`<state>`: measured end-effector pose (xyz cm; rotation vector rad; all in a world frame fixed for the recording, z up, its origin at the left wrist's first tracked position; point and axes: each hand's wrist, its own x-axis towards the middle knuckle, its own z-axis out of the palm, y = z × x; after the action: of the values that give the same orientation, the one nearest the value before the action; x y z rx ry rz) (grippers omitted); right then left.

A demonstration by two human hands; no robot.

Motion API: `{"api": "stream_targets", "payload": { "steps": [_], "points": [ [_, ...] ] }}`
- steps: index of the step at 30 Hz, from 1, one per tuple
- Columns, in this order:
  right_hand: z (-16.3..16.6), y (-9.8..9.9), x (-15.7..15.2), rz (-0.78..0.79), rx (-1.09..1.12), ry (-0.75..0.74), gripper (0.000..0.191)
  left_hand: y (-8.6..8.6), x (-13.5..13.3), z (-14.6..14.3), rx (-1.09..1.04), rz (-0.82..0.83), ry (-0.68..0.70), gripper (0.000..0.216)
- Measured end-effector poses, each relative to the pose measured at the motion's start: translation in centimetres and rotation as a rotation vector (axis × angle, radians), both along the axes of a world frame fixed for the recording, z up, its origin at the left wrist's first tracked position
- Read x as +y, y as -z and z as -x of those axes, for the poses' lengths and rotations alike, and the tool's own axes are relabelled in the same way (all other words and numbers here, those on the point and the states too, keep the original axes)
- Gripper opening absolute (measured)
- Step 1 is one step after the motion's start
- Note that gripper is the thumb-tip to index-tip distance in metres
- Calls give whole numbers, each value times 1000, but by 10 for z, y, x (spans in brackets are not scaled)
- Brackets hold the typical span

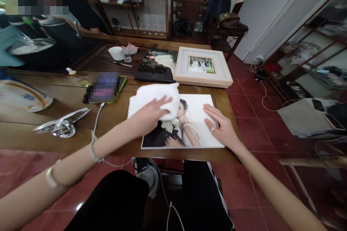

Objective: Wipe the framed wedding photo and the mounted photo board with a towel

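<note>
A photo panel (pixel 193 130) showing a couple on a white background lies flat at the table's front edge. My left hand (pixel 154 115) is on a folded white cloth (pixel 146 95), its fingers bent over the fabric. The cloth covers the panel's upper left part and reaches past its left edge. My right hand (pixel 221 126), with a ring on one finger, rests on the panel's right side, fingers stretched out and thumb apart. Behind the panel are a light wooden picture frame (pixel 177 75) and a dark photo panel (pixel 153 68), the frame partly over the panel.
To the left lie a charging phone (pixel 104 88), a small bottle (pixel 78 78) and a silver winged ornament (pixel 63 122). A white cup (pixel 116 53) stands farther back. A person (pixel 84 11) is at the far left. White cables (pixel 162 184) hang near my legs.
</note>
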<state>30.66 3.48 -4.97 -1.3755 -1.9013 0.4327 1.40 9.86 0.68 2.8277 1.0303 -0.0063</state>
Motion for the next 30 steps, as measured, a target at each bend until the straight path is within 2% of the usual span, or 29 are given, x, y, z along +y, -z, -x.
{"api": "stream_targets", "payload": {
  "steps": [3, 5, 7, 10, 12, 14, 16, 19, 22, 27, 30],
  "points": [
    [1, -1, 0, 3, 0, 10, 40, 4, 26, -4, 6, -58, -43, 59],
    [2, -1, 0, -1, 2, 15, 40, 5, 16, -4, 40, -67, -69, 58],
    [2, -1, 0, -8, 1, 17, 39, 5, -13, -1, 80, -62, -99, 56],
    [2, 0, 0, -13, -1, 20, 39, 4, -75, 5, 104, -34, -145, 50],
    [1, 1, 0, -15, -1, 16, 40, 5, -112, 9, 92, -3, -134, 31],
    [1, 2, 1, -17, 0, 12, 40, 4, -135, 11, 51, 12, -77, 20],
    [1, 3, 1, -17, 0, 11, 40, 2, -142, 10, 25, 38, -11, 20],
    [0, 4, 1, -23, 0, 7, 40, -3, -124, 3, 16, 94, 14, 33],
    [0, 3, 1, -26, -3, 0, 40, -4, -79, -7, 14, 68, -28, 51],
    [0, 1, 0, -18, -4, 0, 40, 4, 9, -13, 43, -94, -76, 56],
    [1, 1, 0, -18, -1, 5, 40, 7, 25, -12, 46, -108, -50, 56]
  ]
}}
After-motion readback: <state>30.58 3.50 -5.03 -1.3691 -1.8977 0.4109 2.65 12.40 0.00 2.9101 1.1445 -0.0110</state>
